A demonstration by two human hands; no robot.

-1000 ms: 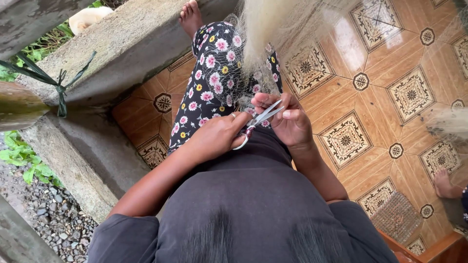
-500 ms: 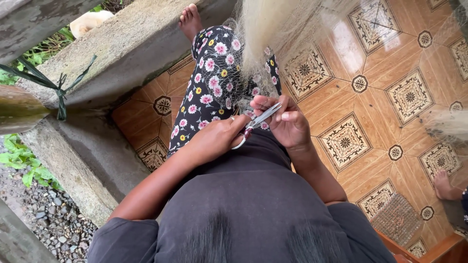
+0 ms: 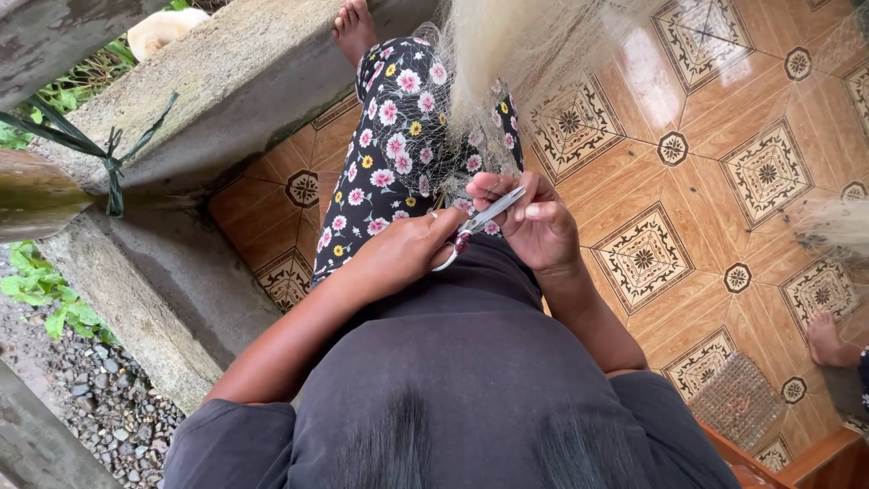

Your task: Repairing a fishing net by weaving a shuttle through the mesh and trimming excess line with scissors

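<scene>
Head view: scissors (image 3: pixel 484 222) between both hands' grip.

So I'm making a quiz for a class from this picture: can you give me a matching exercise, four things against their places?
Things:
1. scissors
2. net
3. green cord
4. another person's foot

Places:
A. tied at the left edge
B. on the tiles at the right edge
C. between both hands
D. hanging from the top over the flowered leg

Pairs: 1-C, 2-D, 3-A, 4-B
</scene>
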